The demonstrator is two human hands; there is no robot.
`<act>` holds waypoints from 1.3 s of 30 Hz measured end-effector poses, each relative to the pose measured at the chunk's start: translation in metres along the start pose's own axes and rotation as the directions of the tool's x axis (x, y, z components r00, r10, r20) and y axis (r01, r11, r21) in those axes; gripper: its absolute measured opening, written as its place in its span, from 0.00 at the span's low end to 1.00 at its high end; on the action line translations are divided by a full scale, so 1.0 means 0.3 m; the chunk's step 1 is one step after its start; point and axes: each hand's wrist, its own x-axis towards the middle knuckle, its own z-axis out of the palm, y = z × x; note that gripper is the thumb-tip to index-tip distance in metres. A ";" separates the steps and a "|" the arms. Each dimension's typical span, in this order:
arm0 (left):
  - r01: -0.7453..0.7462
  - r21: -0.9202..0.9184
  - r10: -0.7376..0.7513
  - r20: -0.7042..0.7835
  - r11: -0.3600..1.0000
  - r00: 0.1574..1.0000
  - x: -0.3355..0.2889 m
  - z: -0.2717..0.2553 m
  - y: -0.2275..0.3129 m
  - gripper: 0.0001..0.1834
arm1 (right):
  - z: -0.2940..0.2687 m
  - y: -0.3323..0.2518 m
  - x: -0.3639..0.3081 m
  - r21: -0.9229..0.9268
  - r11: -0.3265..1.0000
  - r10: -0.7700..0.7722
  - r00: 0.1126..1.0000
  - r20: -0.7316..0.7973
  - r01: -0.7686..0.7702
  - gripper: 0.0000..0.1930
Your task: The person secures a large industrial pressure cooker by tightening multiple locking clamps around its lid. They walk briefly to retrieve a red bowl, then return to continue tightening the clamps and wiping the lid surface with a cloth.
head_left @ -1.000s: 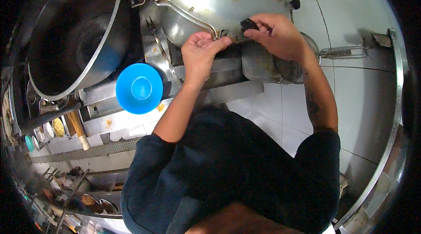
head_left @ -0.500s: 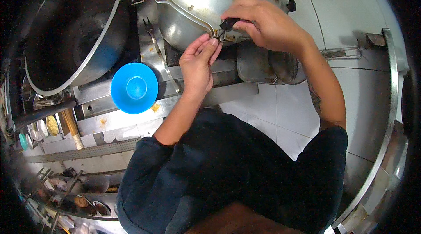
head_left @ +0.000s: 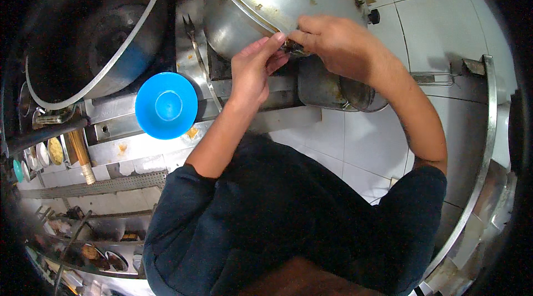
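A big dull metal pot (head_left: 327, 2) with black fittings stands in front of me, several brown spots on its surface. A bent metal bar handle (head_left: 243, 5) runs along its near side. My left hand (head_left: 252, 71) pinches the near end of this bar between thumb and fingers. My right hand (head_left: 347, 46) meets it there, fingers curled over a small black knob (head_left: 294, 47) at the pot's edge; most of the knob is hidden by the fingers.
Left of my left arm is a blue bowl (head_left: 166, 105) on the steel counter, beside a long two-pronged fork (head_left: 200, 60). A large dark pot (head_left: 72, 35) tilts at the far left. Under my right wrist is a metal basin (head_left: 320, 85). White tiles (head_left: 438, 29) lie at right.
My right hand has come down and closer to my left hand, covering more of the black knob. My left hand keeps its pinch at the bar's end. The view has shifted slightly.
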 end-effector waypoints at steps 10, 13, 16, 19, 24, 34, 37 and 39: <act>0.014 0.253 -0.015 0.003 0.967 1.000 0.043 0.035 0.057 0.08 | -0.012 -0.064 0.063 0.411 0.574 0.623 0.703 0.342 -0.709 0.12; -0.067 0.226 0.037 0.134 0.972 0.990 0.051 0.014 0.059 0.11 | -0.050 -0.056 0.056 0.183 0.722 0.579 0.727 0.369 -0.667 0.11; -0.076 0.314 0.025 0.163 0.946 0.986 0.059 0.010 0.067 0.13 | -0.065 -0.049 0.016 -0.022 0.997 0.066 0.994 -0.090 -0.069 0.18; 0.034 0.228 -0.058 0.101 0.973 0.993 0.045 0.023 0.081 0.13 | -0.054 -0.001 0.006 -0.270 0.941 -0.211 0.977 0.005 0.205 0.26; -0.120 0.422 0.069 0.134 0.899 0.989 0.074 0.007 0.057 0.13 | -0.037 0.035 0.001 -0.193 0.967 -0.157 0.986 0.051 0.164 0.19; -0.075 0.311 0.081 -0.006 0.947 0.997 0.099 0.027 0.012 0.15 | -0.042 -0.090 0.076 0.491 0.213 0.784 0.448 0.430 -0.844 0.21; -0.006 0.244 0.017 -0.046 0.970 0.999 0.098 0.039 0.029 0.15 | -0.071 -0.098 0.057 0.245 0.872 0.441 0.898 -0.014 -0.424 0.20; -0.005 0.189 0.011 -0.032 0.982 0.999 0.080 0.050 0.039 0.15 | -0.072 -0.091 0.035 -0.003 0.998 0.055 0.989 -0.138 -0.056 0.20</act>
